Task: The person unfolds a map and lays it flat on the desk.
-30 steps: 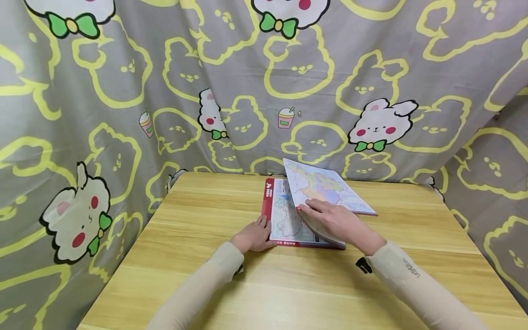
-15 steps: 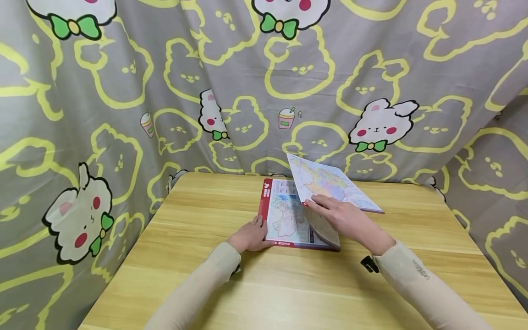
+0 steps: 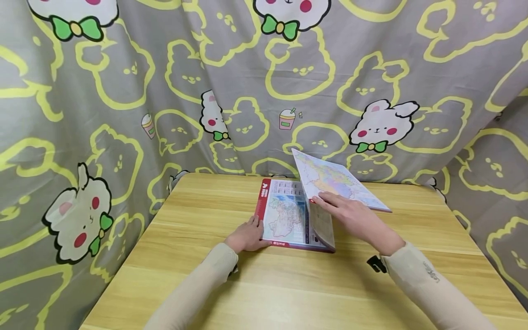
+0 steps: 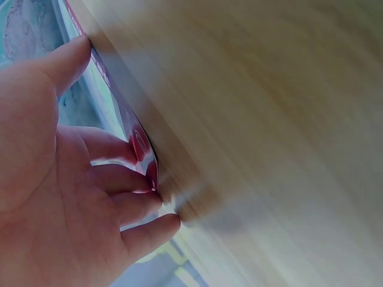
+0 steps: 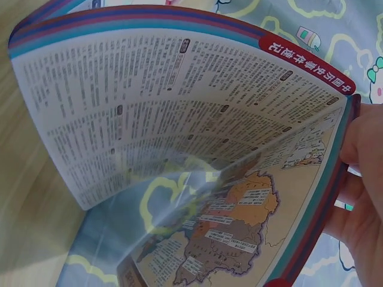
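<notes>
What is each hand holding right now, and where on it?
The right hand grips the map book's lifted pages at their free edge; the left hand holds its near left corner against the table.

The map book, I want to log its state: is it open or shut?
Open. The map book lies on the table with pages lifted by the right hand; the left hand holds its left edge.
</notes>
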`<state>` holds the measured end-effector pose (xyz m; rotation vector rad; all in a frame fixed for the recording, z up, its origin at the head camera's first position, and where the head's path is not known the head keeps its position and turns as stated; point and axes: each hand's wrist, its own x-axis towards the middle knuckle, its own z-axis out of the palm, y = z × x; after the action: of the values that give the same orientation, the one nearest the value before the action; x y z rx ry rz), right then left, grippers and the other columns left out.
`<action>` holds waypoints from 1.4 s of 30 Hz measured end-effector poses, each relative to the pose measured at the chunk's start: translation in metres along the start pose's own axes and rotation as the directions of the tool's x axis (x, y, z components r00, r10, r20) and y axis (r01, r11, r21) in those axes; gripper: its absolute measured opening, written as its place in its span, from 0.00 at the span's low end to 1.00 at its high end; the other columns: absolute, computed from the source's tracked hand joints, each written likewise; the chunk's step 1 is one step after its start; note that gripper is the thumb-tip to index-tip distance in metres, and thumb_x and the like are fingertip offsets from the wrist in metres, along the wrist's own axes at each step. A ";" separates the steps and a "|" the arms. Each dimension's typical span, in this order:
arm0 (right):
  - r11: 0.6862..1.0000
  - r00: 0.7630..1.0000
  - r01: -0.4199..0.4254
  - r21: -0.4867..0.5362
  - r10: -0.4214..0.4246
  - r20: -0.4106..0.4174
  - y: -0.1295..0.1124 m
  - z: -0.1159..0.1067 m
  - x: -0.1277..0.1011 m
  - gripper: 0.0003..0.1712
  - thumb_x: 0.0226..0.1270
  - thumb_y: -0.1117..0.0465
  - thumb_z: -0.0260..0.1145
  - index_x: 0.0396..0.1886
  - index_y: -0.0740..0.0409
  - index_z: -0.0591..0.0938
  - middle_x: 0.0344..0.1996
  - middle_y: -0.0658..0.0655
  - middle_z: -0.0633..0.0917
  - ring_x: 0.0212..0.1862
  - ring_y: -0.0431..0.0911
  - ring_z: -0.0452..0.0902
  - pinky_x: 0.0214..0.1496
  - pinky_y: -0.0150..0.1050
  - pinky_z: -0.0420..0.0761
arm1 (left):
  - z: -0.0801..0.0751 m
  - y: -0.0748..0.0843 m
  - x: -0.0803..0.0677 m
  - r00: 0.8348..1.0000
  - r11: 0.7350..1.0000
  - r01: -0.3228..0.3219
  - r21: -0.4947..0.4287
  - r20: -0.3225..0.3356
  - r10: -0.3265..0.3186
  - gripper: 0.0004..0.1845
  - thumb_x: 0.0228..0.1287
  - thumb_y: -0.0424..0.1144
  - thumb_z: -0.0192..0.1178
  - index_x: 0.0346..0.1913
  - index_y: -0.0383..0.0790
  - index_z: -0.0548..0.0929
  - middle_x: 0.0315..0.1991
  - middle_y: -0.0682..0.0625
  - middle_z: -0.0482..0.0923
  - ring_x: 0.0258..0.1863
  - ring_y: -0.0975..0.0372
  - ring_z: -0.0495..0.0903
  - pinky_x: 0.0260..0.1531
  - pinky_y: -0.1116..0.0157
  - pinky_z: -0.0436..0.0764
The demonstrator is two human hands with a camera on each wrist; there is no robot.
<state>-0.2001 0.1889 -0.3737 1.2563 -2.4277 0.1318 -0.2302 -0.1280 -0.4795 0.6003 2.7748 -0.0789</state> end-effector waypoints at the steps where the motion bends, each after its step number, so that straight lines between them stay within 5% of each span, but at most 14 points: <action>1: 1.000 1.000 0.003 0.002 -0.003 -0.005 0.001 0.000 0.000 0.41 0.54 0.79 0.65 0.68 0.53 0.68 0.62 0.60 0.72 0.59 0.56 0.72 0.44 0.51 0.80 | 0.000 -0.001 0.000 1.000 1.000 0.001 -0.005 -0.002 -0.001 0.46 0.64 0.65 0.49 0.70 0.29 0.58 0.71 0.36 0.52 0.71 0.48 0.52 0.66 0.53 0.58; 13: 0.999 0.995 0.034 0.000 -0.034 -0.089 0.006 -0.006 -0.004 0.40 0.52 0.81 0.63 0.66 0.56 0.71 0.60 0.60 0.74 0.56 0.56 0.74 0.40 0.50 0.81 | -0.002 -0.012 -0.007 1.000 0.999 0.015 -0.041 -0.012 -0.016 0.48 0.62 0.65 0.52 0.69 0.25 0.59 0.70 0.32 0.52 0.70 0.45 0.52 0.64 0.51 0.60; 17: 0.999 0.992 0.049 0.003 -0.048 -0.113 0.007 -0.008 -0.006 0.24 0.73 0.69 0.47 0.67 0.57 0.70 0.60 0.61 0.74 0.58 0.56 0.73 0.42 0.51 0.80 | -0.002 -0.015 -0.008 1.000 0.999 0.015 -0.050 -0.008 -0.015 0.48 0.62 0.65 0.52 0.69 0.25 0.58 0.70 0.32 0.52 0.70 0.45 0.52 0.65 0.51 0.59; 20: 0.999 0.991 0.054 0.007 -0.053 -0.126 0.008 -0.010 -0.007 0.30 0.75 0.58 0.29 0.67 0.57 0.70 0.60 0.60 0.74 0.58 0.55 0.73 0.42 0.50 0.80 | -0.002 -0.019 -0.008 1.000 0.998 0.024 -0.062 -0.001 -0.024 0.49 0.62 0.65 0.52 0.69 0.25 0.58 0.71 0.33 0.51 0.70 0.45 0.51 0.65 0.52 0.58; 23: 0.998 0.988 0.059 0.011 -0.056 -0.144 0.009 -0.011 -0.007 0.32 0.75 0.55 0.26 0.67 0.57 0.70 0.59 0.60 0.74 0.57 0.55 0.74 0.40 0.50 0.81 | -0.001 -0.022 -0.007 0.999 0.997 0.032 -0.068 0.005 -0.031 0.49 0.62 0.65 0.52 0.69 0.25 0.57 0.71 0.33 0.51 0.71 0.45 0.50 0.66 0.52 0.57; 27: 0.997 0.985 0.070 0.014 -0.067 -0.158 0.010 -0.012 -0.008 0.23 0.74 0.66 0.48 0.66 0.59 0.71 0.59 0.60 0.75 0.57 0.56 0.74 0.41 0.51 0.80 | -0.003 -0.025 -0.010 1.000 0.997 0.030 -0.072 0.011 -0.029 0.49 0.61 0.65 0.53 0.69 0.25 0.57 0.71 0.32 0.51 0.70 0.45 0.50 0.66 0.53 0.57; 31: 0.998 0.987 0.060 0.012 -0.058 -0.150 0.011 -0.013 -0.010 0.42 0.46 0.80 0.65 0.66 0.59 0.71 0.59 0.60 0.74 0.57 0.56 0.73 0.42 0.52 0.80 | -0.005 -0.027 -0.012 1.000 0.996 0.027 -0.086 0.015 -0.026 0.49 0.62 0.64 0.54 0.69 0.24 0.58 0.71 0.32 0.51 0.70 0.44 0.51 0.66 0.53 0.57; 42: 0.999 0.990 0.044 0.021 -0.041 -0.136 0.012 -0.016 -0.017 0.42 0.47 0.80 0.64 0.66 0.59 0.70 0.60 0.61 0.74 0.59 0.56 0.72 0.45 0.52 0.78 | -0.003 -0.037 -0.012 0.998 0.992 0.057 -0.111 0.026 -0.054 0.49 0.61 0.64 0.54 0.69 0.24 0.57 0.71 0.33 0.50 0.71 0.45 0.49 0.66 0.54 0.56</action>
<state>-0.1964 0.2132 -0.3642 1.2658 -2.2891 0.2278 -0.2357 -0.1666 -0.4735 0.4907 2.7518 0.0573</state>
